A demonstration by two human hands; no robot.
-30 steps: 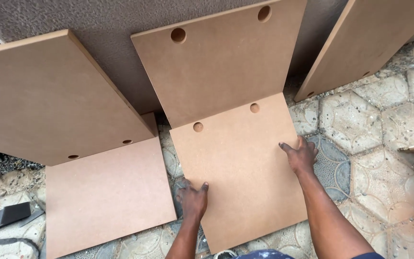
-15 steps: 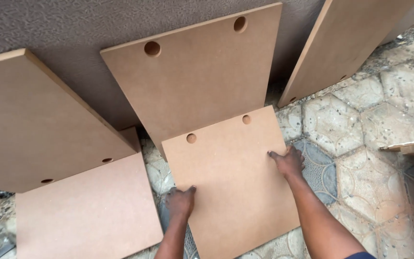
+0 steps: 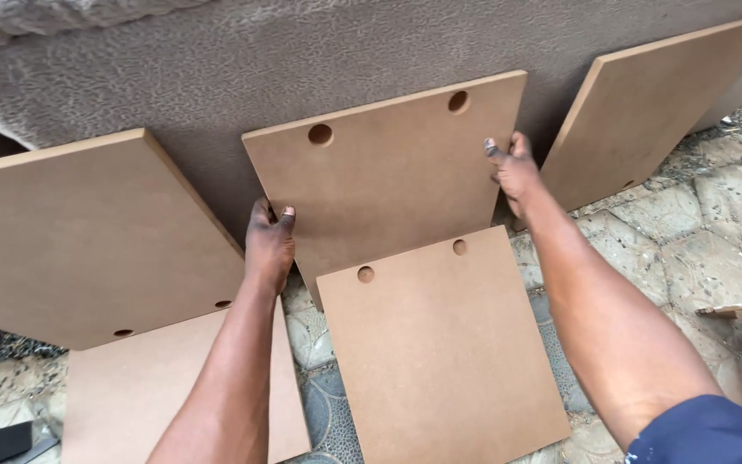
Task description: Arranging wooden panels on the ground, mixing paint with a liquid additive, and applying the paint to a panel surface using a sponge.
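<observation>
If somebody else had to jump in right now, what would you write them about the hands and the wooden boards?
Left hand: grips the left edge of the middle leaning board.
Right hand: grips that board's right edge.
The board has two round holes near its top and leans on the grey wall.
Flat board, also with two holes, lies on the paved floor just below, no hand on it.
Left board and right board lean on the wall too; another flat board lies under the left one.
Done: one board laid flat in front. Left: the gripped board is not lifted away yet.
</observation>
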